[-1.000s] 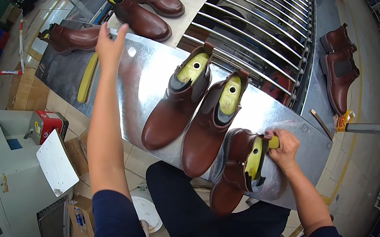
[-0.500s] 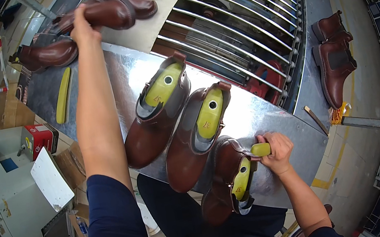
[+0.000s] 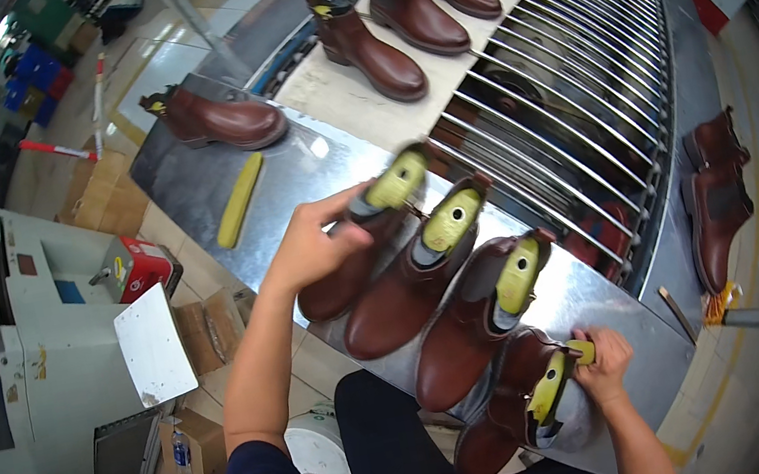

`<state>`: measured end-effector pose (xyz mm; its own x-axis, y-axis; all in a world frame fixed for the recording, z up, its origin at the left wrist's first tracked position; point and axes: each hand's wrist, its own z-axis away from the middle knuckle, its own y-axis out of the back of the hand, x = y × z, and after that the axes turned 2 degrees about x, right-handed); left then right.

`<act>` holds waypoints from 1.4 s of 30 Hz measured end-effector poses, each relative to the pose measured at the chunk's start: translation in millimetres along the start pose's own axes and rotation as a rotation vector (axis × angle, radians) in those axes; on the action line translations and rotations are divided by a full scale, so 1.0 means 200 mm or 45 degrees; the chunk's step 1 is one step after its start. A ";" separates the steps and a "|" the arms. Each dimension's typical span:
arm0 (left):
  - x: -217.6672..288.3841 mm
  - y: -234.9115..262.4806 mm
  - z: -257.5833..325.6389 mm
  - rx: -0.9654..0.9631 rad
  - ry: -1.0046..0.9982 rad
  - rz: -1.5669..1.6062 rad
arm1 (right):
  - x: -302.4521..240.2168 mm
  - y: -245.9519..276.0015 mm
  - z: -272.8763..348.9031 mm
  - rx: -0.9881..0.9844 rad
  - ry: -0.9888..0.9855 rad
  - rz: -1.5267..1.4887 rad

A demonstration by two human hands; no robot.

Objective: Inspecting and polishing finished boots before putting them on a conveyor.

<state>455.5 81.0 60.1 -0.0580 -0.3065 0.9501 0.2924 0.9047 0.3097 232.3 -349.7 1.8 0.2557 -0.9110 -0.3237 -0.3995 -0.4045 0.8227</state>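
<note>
Head view: a person's left grip [image 3: 312,247] is at the shaft of a glossy dark-brown leather ankle boot [image 3: 355,272], the farthest left of four in a row along the near edge of a grey sheet-metal counter [image 3: 318,177]. Thumb and forefinger are spread, the forefinger reaching toward the upper shaft and the thumb lower, over the front. That boot's top is blurred, and I cannot tell how firmly the hand touches it.

The right grip [image 3: 607,361] is closed around a short yellow-green piece [image 3: 582,353], pinching it with one end sticking out toward the back top edge of the fourth brown boot [image 3: 498,419]. This boot lies just left of the fingers. Between the two hands stand the second brown boot [image 3: 398,300] and the third brown boot [image 3: 463,334]. All four toes point toward the lower left, and a yellow-green filling with a round dark hole shows in each opening.

Left of the left grip, a long yellow-green strip [image 3: 241,200] lies on the counter near a separate brown boot [image 3: 222,121].
</note>
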 end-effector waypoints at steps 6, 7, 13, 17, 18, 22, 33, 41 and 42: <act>-0.02 0.17 -0.53 0.013 0.220 0.288 | -0.02 -0.01 -0.03 -0.025 -0.019 0.015; -0.06 0.15 -0.66 0.115 0.214 0.285 | -0.02 -0.02 -0.05 -0.019 -0.010 -0.012; -0.25 0.04 -1.34 0.742 0.180 -0.065 | -0.01 0.00 -0.07 -0.054 -0.072 0.027; -0.35 0.09 -1.62 0.960 0.490 -0.250 | -0.01 0.00 -0.07 -0.082 -0.074 0.030; -0.38 0.05 -1.68 0.965 0.524 -0.207 | 0.00 -0.01 -0.07 -0.053 -0.070 0.011; -0.54 0.24 -1.77 0.866 0.167 0.185 | 0.00 -0.02 -0.09 -0.074 -0.062 -0.048; 0.14 0.55 -0.65 0.608 -0.173 0.447 | -0.01 -0.02 -0.06 -0.020 -0.020 -0.021; 0.02 0.27 0.01 0.556 -0.173 -0.330 | -0.01 -0.01 0.00 0.011 0.034 -0.011; -0.01 0.28 0.00 0.540 -0.131 -0.308 | -0.01 -0.01 0.00 0.027 0.050 -0.025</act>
<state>472.3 132.0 75.3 -0.1765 -0.5109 0.8413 -0.1540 0.8586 0.4891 232.0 -346.1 -0.1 0.2978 -0.8990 -0.3211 -0.4127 -0.4246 0.8058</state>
